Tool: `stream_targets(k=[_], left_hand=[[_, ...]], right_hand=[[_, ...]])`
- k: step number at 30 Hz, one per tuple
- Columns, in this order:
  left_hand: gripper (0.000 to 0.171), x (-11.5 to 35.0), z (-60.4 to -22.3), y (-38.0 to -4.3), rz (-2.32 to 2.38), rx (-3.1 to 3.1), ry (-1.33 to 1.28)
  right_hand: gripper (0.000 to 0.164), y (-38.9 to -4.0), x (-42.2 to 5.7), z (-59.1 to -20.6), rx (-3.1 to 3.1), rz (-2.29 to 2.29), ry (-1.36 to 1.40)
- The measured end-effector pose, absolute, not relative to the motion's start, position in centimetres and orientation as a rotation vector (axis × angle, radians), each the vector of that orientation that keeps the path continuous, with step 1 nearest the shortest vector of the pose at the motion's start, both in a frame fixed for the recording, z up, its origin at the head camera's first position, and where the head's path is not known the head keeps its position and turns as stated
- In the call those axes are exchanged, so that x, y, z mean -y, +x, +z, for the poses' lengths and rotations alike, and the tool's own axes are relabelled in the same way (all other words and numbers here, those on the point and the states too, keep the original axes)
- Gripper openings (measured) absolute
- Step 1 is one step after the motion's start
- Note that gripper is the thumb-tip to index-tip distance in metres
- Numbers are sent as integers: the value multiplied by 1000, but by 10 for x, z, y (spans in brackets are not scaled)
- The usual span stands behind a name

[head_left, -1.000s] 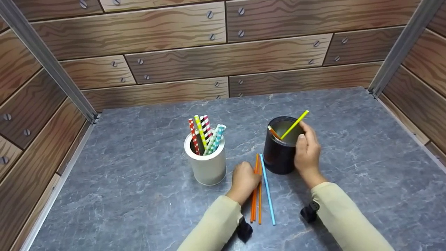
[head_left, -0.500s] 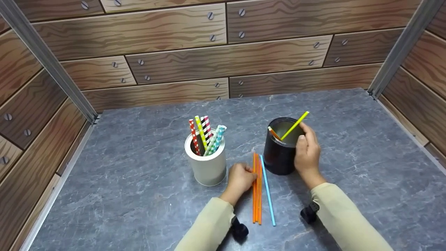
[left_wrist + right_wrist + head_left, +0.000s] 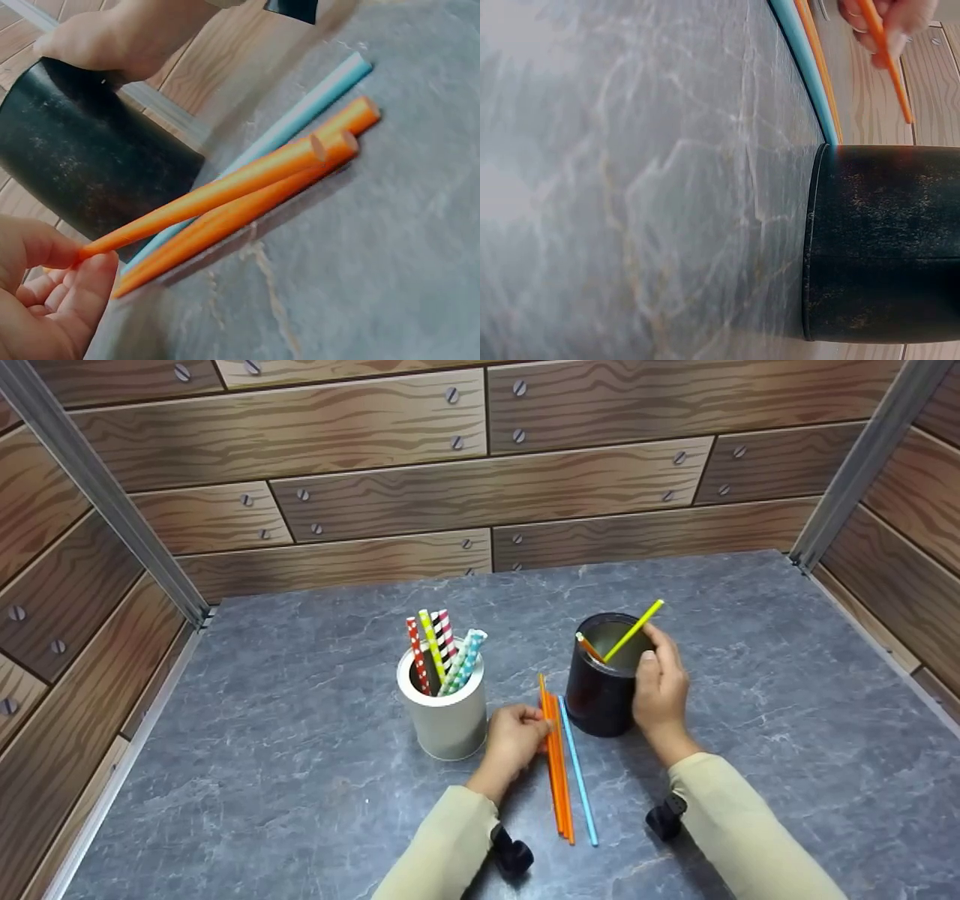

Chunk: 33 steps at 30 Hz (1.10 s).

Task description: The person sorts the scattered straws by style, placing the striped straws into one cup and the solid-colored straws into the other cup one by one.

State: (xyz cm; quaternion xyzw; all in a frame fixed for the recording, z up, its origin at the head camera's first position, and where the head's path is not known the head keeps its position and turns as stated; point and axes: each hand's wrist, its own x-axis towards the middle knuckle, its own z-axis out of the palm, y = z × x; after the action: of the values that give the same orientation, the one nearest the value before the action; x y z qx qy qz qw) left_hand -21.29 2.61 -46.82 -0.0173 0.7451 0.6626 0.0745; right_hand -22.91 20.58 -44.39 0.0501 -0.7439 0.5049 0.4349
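Between thumb and fingers, my left hand pinches an orange straw, raised over the table in the left wrist view. Beneath it lie other orange straws, side by side. A light blue straw rests along their right side, its far end close by the black cup. My right hand holds that cup from its right side, fingers round the wall and thumb toward me. Inside the upright cup lean a yellow straw and an orange one.
Left of my left hand stands a white cup with several patterned paper straws in it, red, yellow, black, pink, green and blue. Wood-print panels wall in the grey marbled table at the back and sides.
My left hand has drawn slightly left from over the orange straws and now pinches one, its far end raised and pushed forward. The right hand and black cup stay in place.
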Motion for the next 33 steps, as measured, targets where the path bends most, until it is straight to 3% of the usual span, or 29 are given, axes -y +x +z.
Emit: stream_targets(k=[11,33], left_hand=[[13,-28,-445,-215,2226,-2086,-54],[9,-32,-379,-208,2724,-1996,102]], right_hand=[[37,-229,-207,-444,1847,1246,133],[35,-227,-205,-441,1838,1239,146]])
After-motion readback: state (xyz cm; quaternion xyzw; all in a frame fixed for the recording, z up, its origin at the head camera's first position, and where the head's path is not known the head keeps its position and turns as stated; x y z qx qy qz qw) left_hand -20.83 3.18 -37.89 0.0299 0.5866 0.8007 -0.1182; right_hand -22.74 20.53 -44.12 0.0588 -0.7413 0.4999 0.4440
